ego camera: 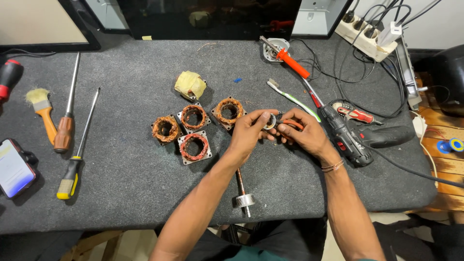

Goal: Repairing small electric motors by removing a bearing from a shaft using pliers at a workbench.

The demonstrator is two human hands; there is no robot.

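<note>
One head-worn camera looks steeply down and forward at the grey table [121,193] from close above, its far edge at the frame's top.

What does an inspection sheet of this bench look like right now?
Surface: grey mat over the bench.
Job's things: small metal ring held in the left hand; orange-handled tool in the right hand, at the ring.
Clutter: four copper coils, taped coil, shaft, two screwdrivers, brush, phone, drill, soldering iron, toothbrush.
Grips: left grip shut on the ring, right grip shut on the tool.
Cables: black leads run from a power strip at the back right.
Surroundings: dark screen at the back edge.
</note>
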